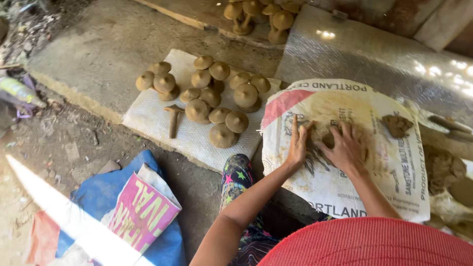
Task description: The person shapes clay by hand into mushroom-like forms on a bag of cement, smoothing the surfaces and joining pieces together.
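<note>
A flattened lump of wet brown clay (322, 134) lies on a white woven sack (389, 167) spread over a round support in front of me. My left hand (297, 143) presses its edge from the left, fingers straight. From the right, my right hand (346, 148) pushes down on the same lump with spread fingers. A smaller clay lump (396, 125) sits further right on the sack.
Several mushroom-shaped clay pieces (217, 98) stand on a white mat (148, 116) to the left, more (266, 17) at the back. A mass of raw clay (446, 172) lies at right. A blue sheet and pink sack (140, 209) lie on the ground by my patterned leg (236, 177).
</note>
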